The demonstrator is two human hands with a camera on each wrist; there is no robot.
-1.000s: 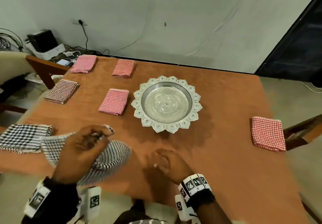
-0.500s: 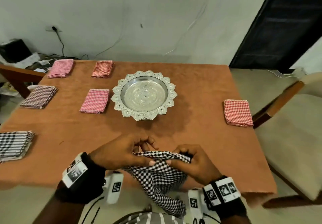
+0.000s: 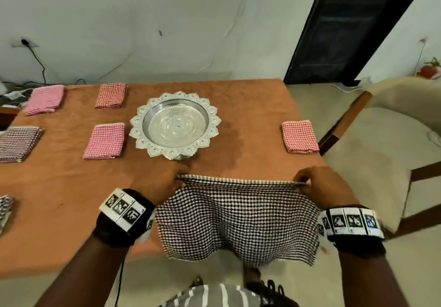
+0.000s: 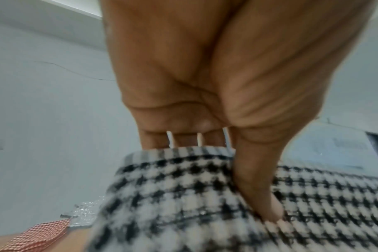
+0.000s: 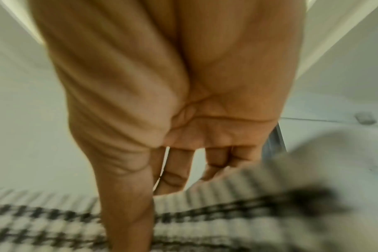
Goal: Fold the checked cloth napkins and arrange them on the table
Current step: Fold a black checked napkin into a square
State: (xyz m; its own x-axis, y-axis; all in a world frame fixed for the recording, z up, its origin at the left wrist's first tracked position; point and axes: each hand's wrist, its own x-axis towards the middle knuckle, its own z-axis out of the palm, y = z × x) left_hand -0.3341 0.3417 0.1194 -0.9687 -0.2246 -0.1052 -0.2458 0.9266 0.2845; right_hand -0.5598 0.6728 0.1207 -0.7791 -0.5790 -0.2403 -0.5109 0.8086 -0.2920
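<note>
You've pulled the black-and-white checked napkin point(image 3: 236, 220) from a bunch to full width; left hand point(image 3: 160, 185) & right hand point(image 3: 322, 183) each pinch a top corner, cloth hanging off the table point(image 3: 59, 187) near edge. Ready for 1st fold.

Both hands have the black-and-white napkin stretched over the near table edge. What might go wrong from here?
1. Most of the black-and-white checked napkin hangs past the table edge; if the left hand or right hand loosens, it may slide off.
2. Pushing forward risks bumping the silver tray.
</note>
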